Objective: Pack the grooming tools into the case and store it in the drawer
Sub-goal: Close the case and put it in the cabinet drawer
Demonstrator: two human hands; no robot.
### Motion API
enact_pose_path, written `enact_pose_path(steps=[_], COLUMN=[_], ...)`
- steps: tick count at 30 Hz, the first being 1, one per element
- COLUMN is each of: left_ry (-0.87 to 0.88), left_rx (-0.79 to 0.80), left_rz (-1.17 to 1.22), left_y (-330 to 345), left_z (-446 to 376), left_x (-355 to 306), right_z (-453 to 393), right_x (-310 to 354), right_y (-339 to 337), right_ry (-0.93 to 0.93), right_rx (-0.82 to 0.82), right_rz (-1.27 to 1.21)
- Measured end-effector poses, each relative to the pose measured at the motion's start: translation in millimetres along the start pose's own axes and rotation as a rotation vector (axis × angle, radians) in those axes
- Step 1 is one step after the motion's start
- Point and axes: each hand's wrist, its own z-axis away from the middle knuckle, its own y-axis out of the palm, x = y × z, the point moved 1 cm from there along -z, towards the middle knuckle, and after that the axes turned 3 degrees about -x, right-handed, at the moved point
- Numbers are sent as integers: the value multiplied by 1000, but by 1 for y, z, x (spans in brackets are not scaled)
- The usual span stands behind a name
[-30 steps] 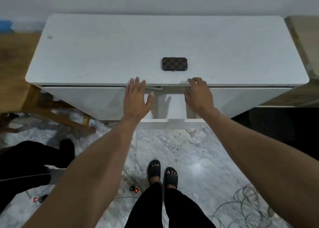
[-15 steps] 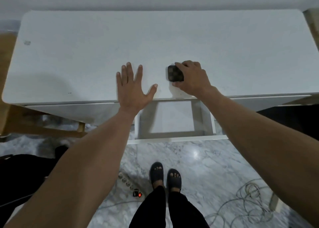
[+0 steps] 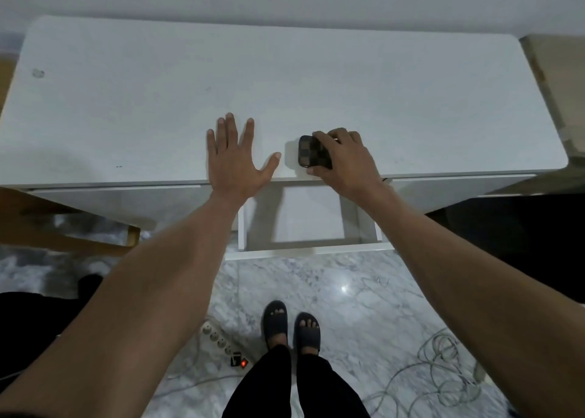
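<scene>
The case has a checkered pattern of dark brown and black squares, and it lies on a plain white desk whose open drawer is also white inside. At 6 o'clock the floor is marble with grey and white veins, and the slippers and the trousers are black. At 7 o'clock from the slippers a white power strip has a red lit switch, and at 4 o'clock lie pale grey cables.

The tabletop looks matt white and smooth; the case has a dark checkered finish; the floor is glossy marble.
</scene>
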Motion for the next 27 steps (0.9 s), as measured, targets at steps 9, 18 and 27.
enact_pose_path(steps=[9,18,27], left_ry=[-18,-15,-20], left_rx=[60,14,-37], left_rz=[21,8,-66], left_y=[-3,-3,3], left_z=[1,2,0], left_x=[-1,-3,-2], right_z=[85,75,41], right_x=[1,-10,-21], right_y=[27,70,132], right_ry=[-119,-49,37], right_rx=[-39,122,338], right_rz=[-12,19,-5])
